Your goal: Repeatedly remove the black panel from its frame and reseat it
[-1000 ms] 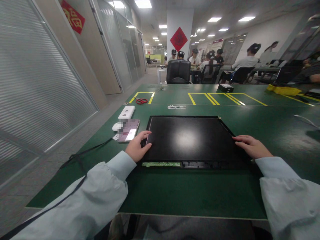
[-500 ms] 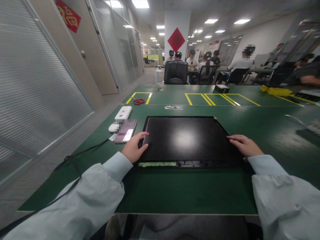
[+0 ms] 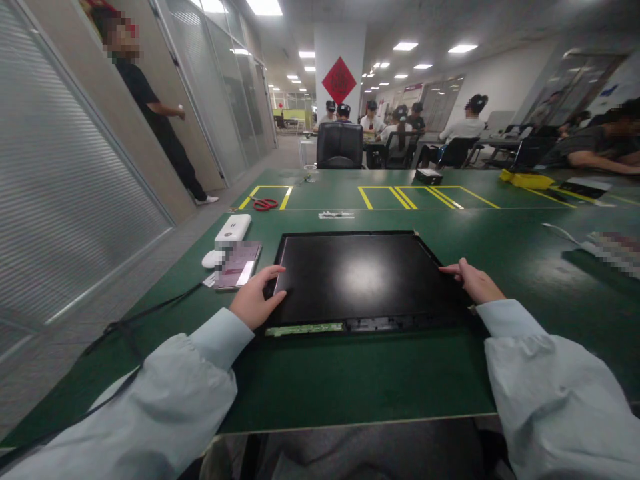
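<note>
A black display panel (image 3: 360, 273) in a thin black frame lies flat on the green table (image 3: 370, 387), with a green circuit strip (image 3: 305, 329) along its near edge. My left hand (image 3: 256, 295) rests at the panel's left edge, thumb and fingers spread apart over the frame. On the opposite side, my right hand (image 3: 474, 280) touches the right edge with outstretched fingertips, the thumb raised. Neither hand is closed round the panel.
Left of the panel lie a phone (image 3: 238, 265), a white power bank (image 3: 233, 229) and a cord. Beyond are red-handled scissors (image 3: 265, 204), small white pieces (image 3: 336, 215), a black box (image 3: 429, 176) and a yellow object (image 3: 526, 180). A person (image 3: 155, 107) stands by the door.
The view has shifted slightly to the right. A person has appeared at the door on the left. My right thumb has lifted off the panel's edge; my left hand stays put on it.
</note>
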### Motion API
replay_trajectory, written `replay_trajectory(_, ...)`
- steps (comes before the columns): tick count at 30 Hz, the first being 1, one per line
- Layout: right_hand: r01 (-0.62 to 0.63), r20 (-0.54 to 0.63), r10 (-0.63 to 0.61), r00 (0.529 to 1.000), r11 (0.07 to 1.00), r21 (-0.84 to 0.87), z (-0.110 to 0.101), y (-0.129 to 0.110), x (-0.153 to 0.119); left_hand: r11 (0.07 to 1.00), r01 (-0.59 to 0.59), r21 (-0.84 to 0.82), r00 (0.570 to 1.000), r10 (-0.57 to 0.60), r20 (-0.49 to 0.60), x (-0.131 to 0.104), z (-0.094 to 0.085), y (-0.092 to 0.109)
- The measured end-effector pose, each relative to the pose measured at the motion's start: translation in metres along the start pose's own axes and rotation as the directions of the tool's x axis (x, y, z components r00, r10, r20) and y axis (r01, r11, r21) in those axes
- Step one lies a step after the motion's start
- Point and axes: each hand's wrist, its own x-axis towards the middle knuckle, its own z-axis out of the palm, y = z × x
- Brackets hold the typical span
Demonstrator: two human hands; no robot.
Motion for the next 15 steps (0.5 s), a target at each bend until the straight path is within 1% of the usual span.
replay_trajectory(3, -0.009, -0.002, 0.009, 1.0, 1.0, 0.01, 0.001, 0.0, 0.0, 1.0, 0.003, -0.021, 1.0, -0.003, -0.004, 0.0, 0.001, -0.002)
replay_trajectory(10, 0.03, 0.023, -0.027, 0.999, 0.995, -0.099, -0.001, 0.001, 0.003, 0.997, 0.019, -0.076, 0.999, -0.022, -0.043, 0.0, 0.0, 0.0)
replay_trajectory(15, 0.099, 0.073, -0.093, 0.993, 0.991, -0.093, -0.002, 0.012, 0.011, 0.996, 0.033, -0.08, 0.999, -0.036, -0.038, -0.001, 0.001, 0.001)
